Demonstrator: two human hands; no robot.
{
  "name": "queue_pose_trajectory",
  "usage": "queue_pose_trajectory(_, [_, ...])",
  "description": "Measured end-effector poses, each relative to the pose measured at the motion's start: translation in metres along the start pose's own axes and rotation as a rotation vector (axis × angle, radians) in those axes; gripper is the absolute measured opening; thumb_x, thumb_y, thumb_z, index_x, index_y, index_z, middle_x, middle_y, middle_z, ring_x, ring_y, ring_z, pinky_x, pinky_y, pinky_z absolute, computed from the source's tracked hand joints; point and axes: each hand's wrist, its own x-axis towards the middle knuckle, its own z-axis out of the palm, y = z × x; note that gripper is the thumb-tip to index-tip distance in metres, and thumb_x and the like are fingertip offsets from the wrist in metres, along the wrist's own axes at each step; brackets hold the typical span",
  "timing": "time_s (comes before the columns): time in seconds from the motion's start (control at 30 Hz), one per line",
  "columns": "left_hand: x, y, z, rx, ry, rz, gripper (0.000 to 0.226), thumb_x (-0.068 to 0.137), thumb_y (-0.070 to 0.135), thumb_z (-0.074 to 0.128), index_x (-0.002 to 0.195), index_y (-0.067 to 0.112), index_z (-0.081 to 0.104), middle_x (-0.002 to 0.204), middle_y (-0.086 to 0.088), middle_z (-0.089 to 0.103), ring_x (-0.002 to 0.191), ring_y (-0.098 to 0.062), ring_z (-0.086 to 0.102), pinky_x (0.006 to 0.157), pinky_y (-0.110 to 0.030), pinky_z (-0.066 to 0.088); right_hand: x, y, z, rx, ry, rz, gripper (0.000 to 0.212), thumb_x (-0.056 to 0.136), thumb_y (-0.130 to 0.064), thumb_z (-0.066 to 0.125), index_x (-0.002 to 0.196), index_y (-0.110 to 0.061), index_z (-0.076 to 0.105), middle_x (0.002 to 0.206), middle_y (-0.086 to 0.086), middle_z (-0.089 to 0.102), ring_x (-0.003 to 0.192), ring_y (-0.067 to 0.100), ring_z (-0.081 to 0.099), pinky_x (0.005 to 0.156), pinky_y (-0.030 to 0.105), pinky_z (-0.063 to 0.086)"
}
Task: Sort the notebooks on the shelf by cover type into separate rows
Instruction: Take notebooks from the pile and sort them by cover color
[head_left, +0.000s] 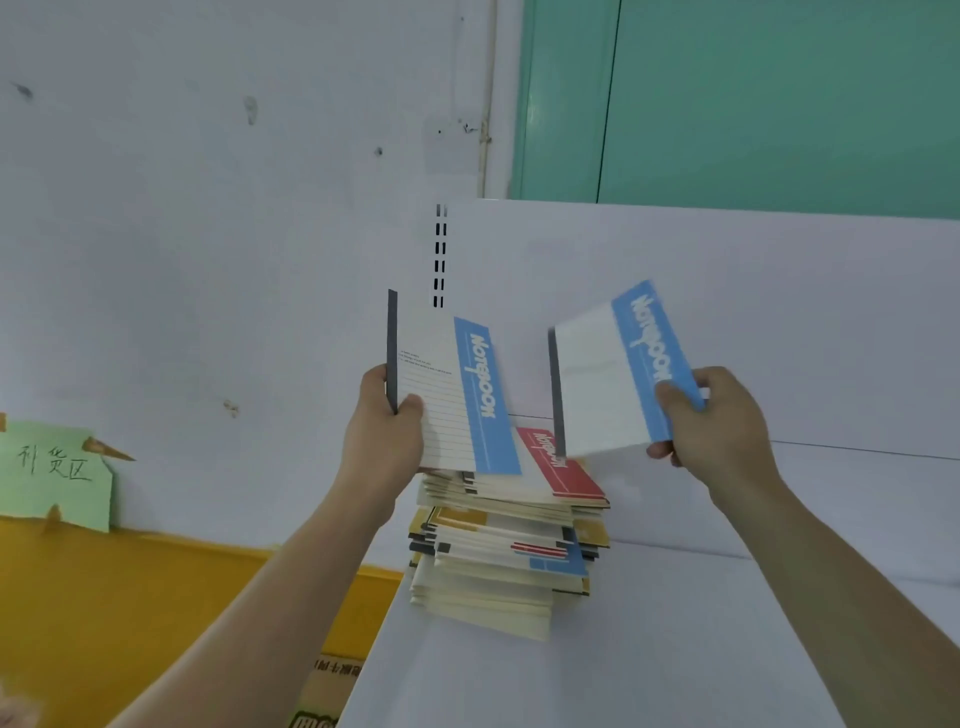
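Observation:
My left hand (387, 431) grips a white notebook with a blue band (452, 395) by its dark spine, holding it upright above the pile. My right hand (711, 415) holds a second blue-banded notebook (618, 369) by its blue edge, tilted, to the right of the first. Below them a tall, uneven stack of notebooks (504, 551) rests on the white shelf (675, 649). A red-banded notebook (566, 467) lies on top of the stack. Yellow, red and blue covers show among the lower ones.
The shelf's white back panel (753, 322) has a slotted upright (439, 254). A green paper sign (57, 473) hangs on the wall at left above a yellow band (130, 597). A cardboard box (327, 691) sits below the shelf edge. A green door (779, 98) is behind.

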Motion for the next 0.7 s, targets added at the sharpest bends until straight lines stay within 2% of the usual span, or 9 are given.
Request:
queue_pose_trajectory(0.07, [-0.005,0.005,0.008,-0.011,-0.022,0.009,0.032,0.106,0.02,0.041,0.134,0.034,0.037,0.11,0.006,0.063,0.095,-0.015,0.064,0.073,-0.039,0.06,-0.013,-0.006,-0.003,0.22,0.021,0.024,0.022,0.099,-0.031,0.057,0.111,-0.014,0.052,0.092,0.009,0.067,0.045,0.013,0.063,0.049,0.031,0.05])
queue_pose_trajectory(0.13, [-0.014,0.009,0.02,-0.038,-0.057,0.021,0.032,0.106,0.023,0.041,0.135,0.034,0.039,0.112,0.006,0.064,0.097,-0.016,0.064,0.079,-0.041,0.06,-0.027,-0.009,0.003,0.295,-0.017,0.066,0.021,0.099,-0.031,0.057,0.111,-0.014,0.051,0.088,0.009,0.066,0.045,0.012,0.06,0.047,0.029,0.048])
queue_pose_trajectory(0.2, [-0.025,0.012,0.034,-0.066,-0.085,0.037,0.03,0.105,0.031,0.042,0.135,0.034,0.042,0.109,0.009,0.064,0.096,-0.014,0.064,0.081,-0.039,0.058,-0.039,-0.006,0.012,0.234,-0.025,0.084,0.02,0.099,-0.032,0.056,0.108,-0.016,0.051,0.089,0.006,0.065,0.052,0.011,0.062,0.049,0.027,0.047])
queue_pose_trajectory(0.3, [-0.045,0.015,0.057,-0.121,-0.13,0.068,0.033,0.1,0.044,0.052,0.13,0.03,0.047,0.111,0.013,0.065,0.097,-0.003,0.062,0.075,-0.021,0.049,-0.053,0.007,0.021,0.014,-0.004,0.071,0.021,0.099,-0.038,0.051,0.102,-0.016,0.051,0.093,-0.001,0.06,0.073,0.01,0.059,0.057,0.027,0.044])
queue_pose_trajectory(0.4, [-0.061,0.011,0.081,-0.162,-0.216,0.056,0.031,0.101,0.027,0.054,0.13,0.031,0.046,0.109,0.012,0.066,0.092,0.0,0.062,0.066,-0.013,0.047,-0.062,0.02,0.012,-0.139,0.043,0.005,0.025,0.099,-0.042,0.047,0.097,-0.018,0.052,0.094,-0.001,0.058,0.078,0.011,0.057,0.055,0.025,0.036])
queue_pose_trajectory(0.53, [-0.081,0.006,0.116,-0.209,-0.377,0.032,0.036,0.104,0.018,0.041,0.132,0.041,0.043,0.115,0.012,0.064,0.095,-0.007,0.062,0.068,-0.022,0.051,-0.072,0.04,-0.026,-0.115,-0.006,-0.007,0.018,0.101,-0.038,0.045,0.103,-0.024,0.055,0.09,-0.007,0.062,0.075,0.01,0.059,0.058,0.022,0.042])
queue_pose_trajectory(0.6, [-0.094,0.003,0.135,-0.251,-0.475,0.011,0.037,0.105,0.017,0.039,0.133,0.042,0.041,0.116,0.013,0.062,0.097,-0.01,0.063,0.063,-0.024,0.056,-0.075,0.055,-0.053,-0.11,-0.015,-0.003,0.013,0.101,-0.029,0.045,0.108,-0.029,0.057,0.092,-0.008,0.065,0.075,0.011,0.06,0.059,0.022,0.044])
queue_pose_trajectory(0.7, [-0.117,-0.003,0.169,-0.167,-0.643,0.01,0.034,0.107,0.022,0.035,0.136,0.04,0.032,0.111,0.002,0.064,0.083,-0.024,0.071,0.057,-0.039,0.061,-0.079,0.075,-0.103,-0.092,-0.114,0.079,0.031,0.099,-0.013,0.042,0.118,-0.034,0.053,0.102,-0.005,0.065,0.068,0.009,0.056,0.055,0.019,0.047])
